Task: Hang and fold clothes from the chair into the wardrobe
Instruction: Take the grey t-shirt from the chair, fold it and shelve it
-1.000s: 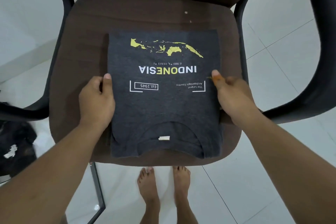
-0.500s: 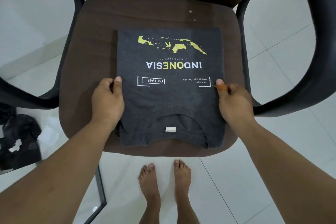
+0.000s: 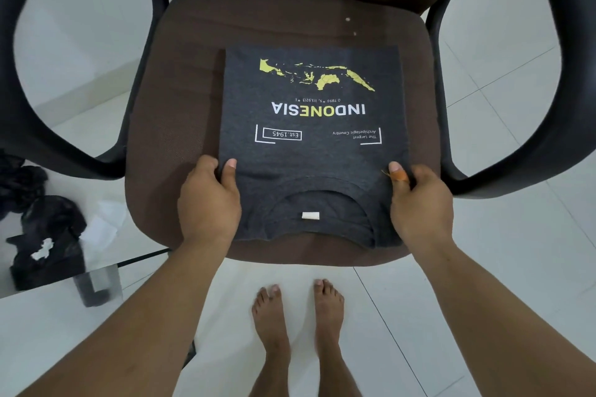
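A folded dark grey T-shirt (image 3: 309, 151) with a yellow map print and the word INDONESIA lies flat on the brown chair seat (image 3: 167, 126), its collar toward me. My left hand (image 3: 208, 203) grips the shirt's left edge near the collar, thumb on top and fingers underneath. On the opposite edge my right hand (image 3: 419, 203) holds the shirt the same way, an orange strip wrapped round its thumb.
The chair has black armrests (image 3: 80, 145) curving out on both sides and a dark backrest at the top. A heap of dark clothes (image 3: 42, 229) lies at the left on a low surface. My bare feet (image 3: 296, 309) stand on white floor tiles below the seat.
Both hands slid along the shirt's side edges toward the collar end. The view moved closer over the chair.
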